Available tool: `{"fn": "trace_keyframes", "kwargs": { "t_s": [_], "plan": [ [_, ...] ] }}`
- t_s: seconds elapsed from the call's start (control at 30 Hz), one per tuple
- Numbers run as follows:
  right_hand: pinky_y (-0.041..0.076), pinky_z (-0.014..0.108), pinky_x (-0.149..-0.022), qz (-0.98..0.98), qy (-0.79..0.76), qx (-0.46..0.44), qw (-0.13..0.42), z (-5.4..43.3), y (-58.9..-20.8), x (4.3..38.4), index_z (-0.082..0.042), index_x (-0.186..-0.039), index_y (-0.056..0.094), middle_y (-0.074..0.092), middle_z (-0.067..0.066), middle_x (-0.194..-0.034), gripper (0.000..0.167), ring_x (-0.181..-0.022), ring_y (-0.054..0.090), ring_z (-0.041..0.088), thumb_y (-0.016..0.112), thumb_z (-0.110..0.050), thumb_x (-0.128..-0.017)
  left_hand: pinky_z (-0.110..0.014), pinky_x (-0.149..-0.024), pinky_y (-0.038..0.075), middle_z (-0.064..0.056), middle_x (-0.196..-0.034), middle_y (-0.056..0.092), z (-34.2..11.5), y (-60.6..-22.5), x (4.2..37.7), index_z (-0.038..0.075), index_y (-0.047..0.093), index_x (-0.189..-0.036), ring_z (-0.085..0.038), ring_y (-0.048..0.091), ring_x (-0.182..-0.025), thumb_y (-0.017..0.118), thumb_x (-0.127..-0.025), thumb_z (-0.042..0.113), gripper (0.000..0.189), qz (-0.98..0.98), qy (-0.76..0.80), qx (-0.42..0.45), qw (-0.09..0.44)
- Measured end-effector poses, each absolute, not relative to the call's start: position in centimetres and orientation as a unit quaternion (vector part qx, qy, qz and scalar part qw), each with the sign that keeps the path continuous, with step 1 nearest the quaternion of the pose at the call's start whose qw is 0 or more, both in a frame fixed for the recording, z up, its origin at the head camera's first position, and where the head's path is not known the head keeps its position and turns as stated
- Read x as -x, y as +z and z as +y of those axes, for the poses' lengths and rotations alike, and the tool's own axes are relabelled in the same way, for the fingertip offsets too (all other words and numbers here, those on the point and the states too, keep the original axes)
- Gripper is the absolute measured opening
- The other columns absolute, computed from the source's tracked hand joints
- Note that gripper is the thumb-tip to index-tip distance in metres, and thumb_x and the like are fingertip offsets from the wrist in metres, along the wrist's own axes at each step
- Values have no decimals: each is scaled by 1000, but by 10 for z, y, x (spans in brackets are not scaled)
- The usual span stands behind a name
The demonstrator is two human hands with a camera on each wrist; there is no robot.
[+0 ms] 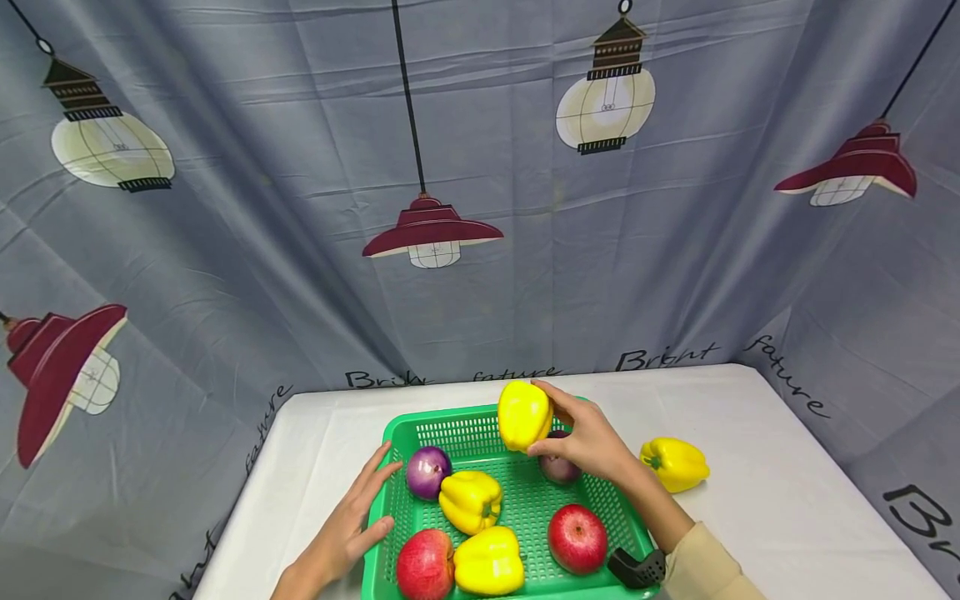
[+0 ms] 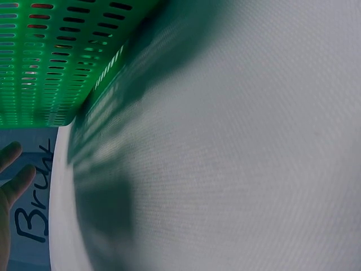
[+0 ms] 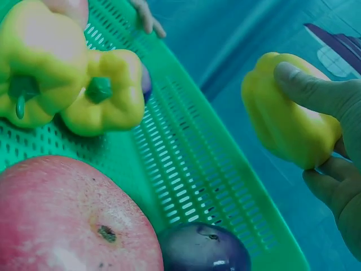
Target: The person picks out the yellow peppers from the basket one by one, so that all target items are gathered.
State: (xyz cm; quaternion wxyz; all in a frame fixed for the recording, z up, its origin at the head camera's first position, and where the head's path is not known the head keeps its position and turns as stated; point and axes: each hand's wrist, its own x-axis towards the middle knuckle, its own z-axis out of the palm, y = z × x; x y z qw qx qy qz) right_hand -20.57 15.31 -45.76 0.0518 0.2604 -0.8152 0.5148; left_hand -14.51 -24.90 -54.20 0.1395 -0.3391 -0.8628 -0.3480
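My right hand (image 1: 588,437) pinches a yellow bell pepper (image 1: 523,415) between thumb and fingers, above the far side of a green plastic basket (image 1: 397,429). In the right wrist view this pepper (image 3: 282,113) shows the thumb along one side and fingertips on the other. My left hand (image 1: 347,527) has its fingers spread at the basket's left rim. Inside the basket lie two yellow bell peppers (image 1: 471,502), two red apples (image 1: 577,538) and a purple onion (image 1: 428,472). A second purple onion (image 1: 560,467) sits partly hidden behind my right hand.
Another yellow bell pepper (image 1: 675,464) lies on the white table (image 1: 780,467), right of the basket and beside my right forearm. A black wrist device (image 1: 636,568) is at the right sleeve. Grey-blue curtains (image 1: 480,317) with printed lamps hang behind the table.
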Motion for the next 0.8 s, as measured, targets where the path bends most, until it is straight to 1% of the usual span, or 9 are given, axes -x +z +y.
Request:
{"fn": "trace_keyframes", "kwargs": {
  "t_s": [0.07,0.2,0.37,0.5,0.6,0.67,0.8],
  "plan": [
    [48,40,-100,-816,515,-256,67,156,-457,203,-9,-151,46,55,15,-143,93,-128,57,30,93,-23,-72,-73,-94,38,-20,-164,22,-249,-542,145,5,44,-151,-30,27,-149,62,-87,20,68,-863,-348,339,140],
    [49,40,-99,-812,528,-239,73,161,-457,198,-11,-151,46,56,14,-142,92,-127,58,29,92,-21,-72,-73,-93,39,-18,-165,21,-249,-540,144,7,43,-151,-30,27,-149,62,-86,19,69,-867,-346,334,134],
    [49,33,-99,-807,546,-211,77,170,-456,192,-13,-152,45,54,11,-145,91,-128,57,26,91,-24,-74,-71,-95,40,-18,-164,22,-249,-539,144,6,44,-151,-29,28,-148,63,-86,19,68,-869,-340,334,134],
    [47,27,-99,-805,556,-188,89,180,-453,186,-9,-153,43,51,12,-148,91,-131,54,28,89,-24,-76,-69,-97,40,-18,-164,23,-249,-539,144,6,44,-151,-29,28,-148,64,-86,18,69,-870,-335,335,137],
    [44,28,-101,-805,562,-163,100,189,-452,183,-6,-154,41,49,14,-150,92,-134,50,30,89,-22,-77,-69,-97,40,-18,-164,23,-249,-539,144,7,44,-151,-29,28,-148,64,-85,17,69,-870,-333,335,140],
    [44,26,-100,-808,560,-146,108,195,-451,181,-3,-154,39,49,16,-150,93,-135,49,31,89,-22,-78,-70,-96,40,-17,-164,23,-249,-540,145,7,45,-151,-29,29,-148,64,-85,17,69,-870,-334,335,141],
    [43,21,-99,-813,556,-121,125,205,-451,177,-4,-154,39,49,17,-150,92,-136,48,32,88,-22,-79,-71,-95,41,-17,-164,23,-250,-540,145,6,45,-150,-30,29,-148,64,-85,17,69,-870,-335,334,139]
  ]
}}
